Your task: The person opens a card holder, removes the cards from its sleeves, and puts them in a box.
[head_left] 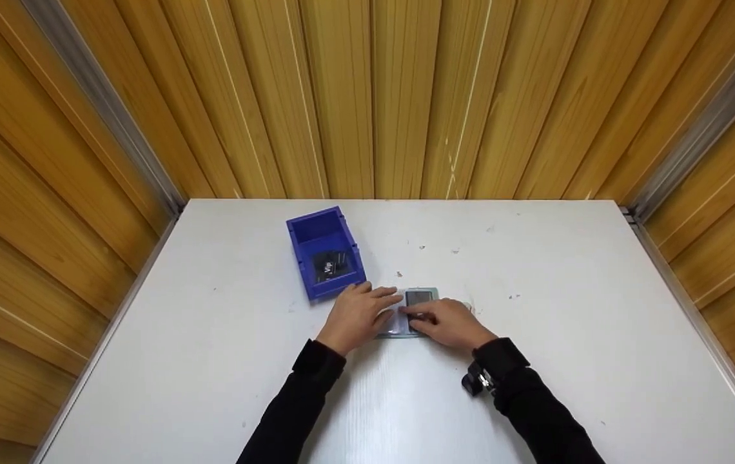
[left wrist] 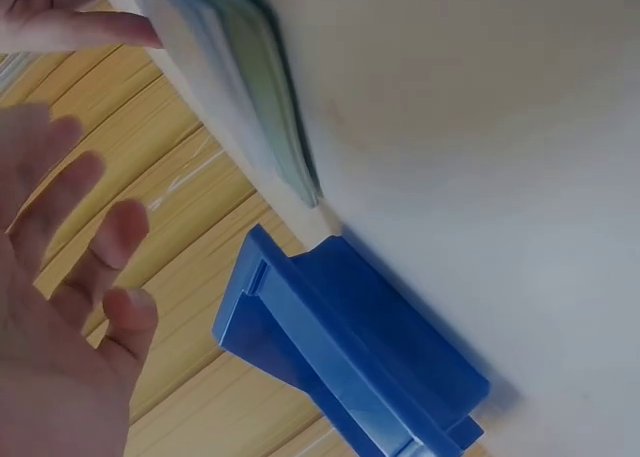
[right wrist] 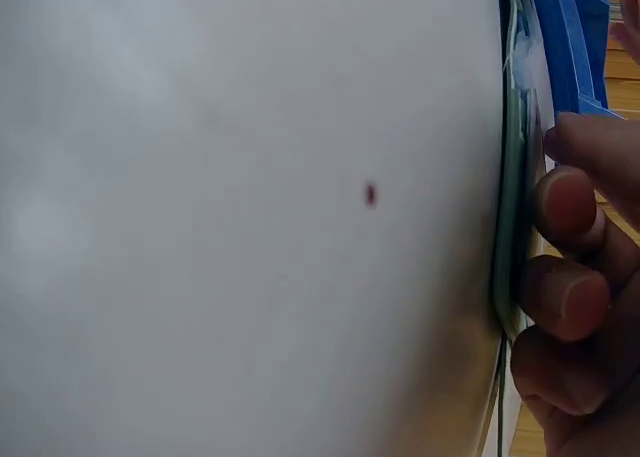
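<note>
The back wall (head_left: 400,96), at twelve o'clock, showed yellow-brown boards with wood grain; the side walls (head_left: 39,225), at nine and three, were similar. Grey metal posts (head_left: 109,103) stood at ten and two. A white table (head_left: 400,412) spread towards six.

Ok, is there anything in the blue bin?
Yes, the head view shows a dark item with white lettering lying inside the blue bin, toward its near end.

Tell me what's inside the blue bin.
Inside the blue bin lies a dark, flat piece with white lettering that seems to read "Vip", toward the end nearest the person. Whatever is beneath it is hidden.
</note>
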The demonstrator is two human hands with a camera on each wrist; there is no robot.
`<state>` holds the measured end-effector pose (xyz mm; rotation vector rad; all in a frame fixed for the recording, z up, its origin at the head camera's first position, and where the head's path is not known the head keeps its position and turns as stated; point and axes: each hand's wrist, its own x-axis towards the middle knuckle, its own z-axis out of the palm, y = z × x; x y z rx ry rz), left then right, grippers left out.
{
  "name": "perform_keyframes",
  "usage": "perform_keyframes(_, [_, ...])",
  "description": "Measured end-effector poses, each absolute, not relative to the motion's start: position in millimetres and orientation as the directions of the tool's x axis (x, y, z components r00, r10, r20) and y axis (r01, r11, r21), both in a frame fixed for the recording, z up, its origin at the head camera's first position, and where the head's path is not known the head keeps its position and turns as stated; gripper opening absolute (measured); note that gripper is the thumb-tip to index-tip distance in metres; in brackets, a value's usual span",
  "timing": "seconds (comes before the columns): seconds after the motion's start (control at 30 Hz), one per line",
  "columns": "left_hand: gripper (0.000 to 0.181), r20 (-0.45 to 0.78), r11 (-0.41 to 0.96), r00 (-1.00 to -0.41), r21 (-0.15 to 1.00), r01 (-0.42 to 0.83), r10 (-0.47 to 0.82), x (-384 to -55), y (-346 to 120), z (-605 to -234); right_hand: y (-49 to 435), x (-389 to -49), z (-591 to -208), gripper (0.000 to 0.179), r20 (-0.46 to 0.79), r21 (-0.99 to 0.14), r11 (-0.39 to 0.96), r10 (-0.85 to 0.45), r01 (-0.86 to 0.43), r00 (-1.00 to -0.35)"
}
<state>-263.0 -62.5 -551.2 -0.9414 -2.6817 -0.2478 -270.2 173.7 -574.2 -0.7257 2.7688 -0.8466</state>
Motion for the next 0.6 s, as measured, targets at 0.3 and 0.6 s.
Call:
perform_keyframes(0.3, [0.014, 0.294, 0.775, -0.75, 0.049, 0.631, 0.592, -263.9, -66.8, -561.5, 187.1, -273.5, -575.7, 0.06, -0.029, -0.543, 0.761, -0.441, -0.356, -0.897])
perform_keyframes(0.6, [0.011, 0.305, 0.758, -0.745, 0.101, 0.644, 0.593, -266.1, -72.1, -561.2, 207.8, -277.9, -574.9, 0.078, -0.093, -0.557, 0.788, -0.373, -0.262, -0.923])
